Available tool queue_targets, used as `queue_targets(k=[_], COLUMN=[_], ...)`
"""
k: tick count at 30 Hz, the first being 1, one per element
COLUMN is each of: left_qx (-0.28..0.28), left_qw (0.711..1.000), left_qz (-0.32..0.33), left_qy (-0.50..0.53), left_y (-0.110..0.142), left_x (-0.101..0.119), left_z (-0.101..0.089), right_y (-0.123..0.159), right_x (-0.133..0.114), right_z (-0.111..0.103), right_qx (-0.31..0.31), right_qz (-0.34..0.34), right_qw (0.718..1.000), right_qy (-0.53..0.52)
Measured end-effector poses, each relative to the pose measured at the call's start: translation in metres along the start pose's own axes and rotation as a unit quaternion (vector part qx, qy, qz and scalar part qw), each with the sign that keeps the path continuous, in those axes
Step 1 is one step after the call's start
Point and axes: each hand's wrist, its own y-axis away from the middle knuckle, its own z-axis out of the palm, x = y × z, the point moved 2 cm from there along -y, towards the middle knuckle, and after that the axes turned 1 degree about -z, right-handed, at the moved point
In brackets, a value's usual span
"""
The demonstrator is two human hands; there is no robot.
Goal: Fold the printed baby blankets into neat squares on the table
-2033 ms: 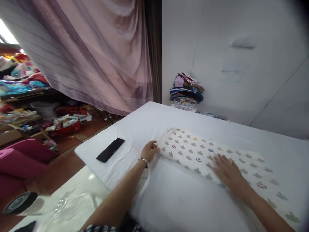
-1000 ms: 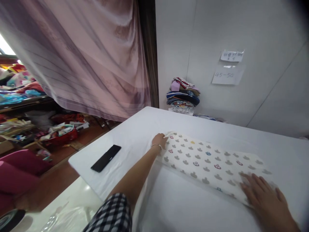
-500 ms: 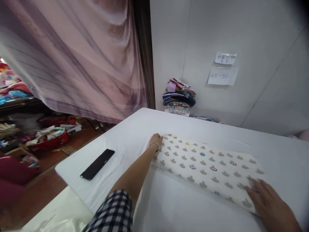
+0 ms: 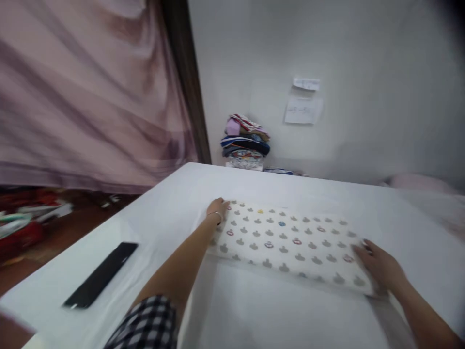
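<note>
A folded white cloth (image 4: 286, 242) printed with small grey and coloured shapes lies flat on the white table (image 4: 254, 310). My left hand (image 4: 217, 207) rests at the cloth's far left corner, fingers curled on its edge; a thin bracelet circles the wrist. My right hand (image 4: 378, 266) lies on the cloth's right end, fingers spread and pressed flat on it. The frame is smeared by motion.
A black phone (image 4: 100, 274) lies on the table at the near left. A stack of folded fabrics (image 4: 245, 143) stands against the white wall behind the table, under two paper notes (image 4: 303, 104). A pink curtain (image 4: 90, 92) hangs at left.
My right hand slid along the cloth from its middle to its right end. My left hand shifted up to the cloth's far left corner. The view swung to the right.
</note>
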Motion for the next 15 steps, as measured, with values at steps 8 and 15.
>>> queue_targets(k=[8,15], left_qx=[-0.009,0.027], left_qw=[1.0,0.999], left_qz=[0.011,0.016], left_qy=[-0.02,-0.023], left_y=[-0.02,-0.01], left_x=[0.003,-0.006], left_z=[-0.004,-0.002], right_y=[-0.022,-0.035], right_x=[-0.04,-0.041], right_z=[-0.024,-0.021], right_qx=[-0.093,-0.086], right_qz=[0.053,0.058], right_qw=[0.993,0.992], right_qy=[-0.039,-0.065])
